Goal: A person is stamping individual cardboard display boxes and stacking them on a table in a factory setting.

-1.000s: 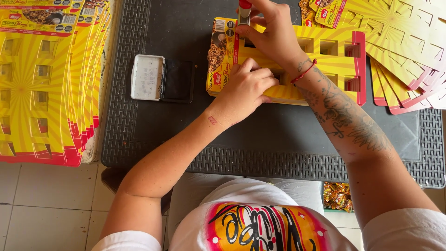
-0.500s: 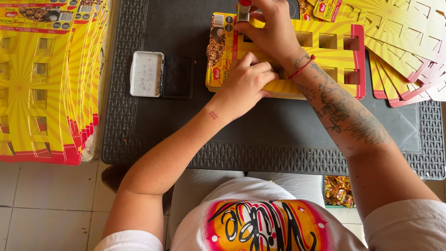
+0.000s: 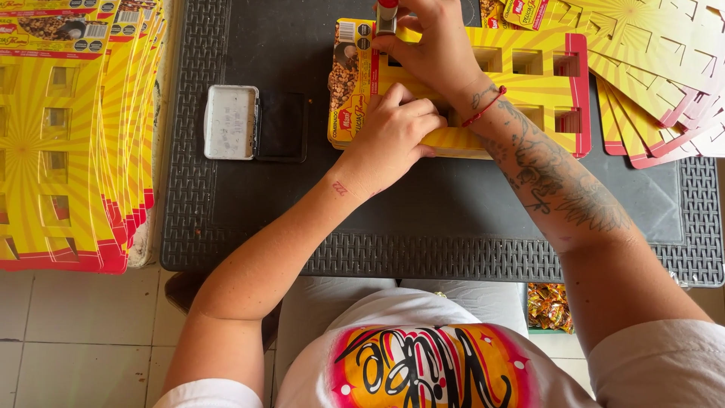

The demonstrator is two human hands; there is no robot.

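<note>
A flat yellow and red die-cut carton with square cut-outs lies on the dark plastic table. My left hand presses down on its near left part, fingers curled. My right hand is at the carton's far left edge, closed around a small stamp with a red top that stands on the card. A red string bracelet is on my right wrist.
An open ink pad with a white lid lies left of the carton. A fanned stack of the same cartons fills the left side, another fan the far right. Snack packets sit below the table edge.
My right hand with the stamp has shifted slightly along the carton's far left edge. My left hand stays pressed on the card.
</note>
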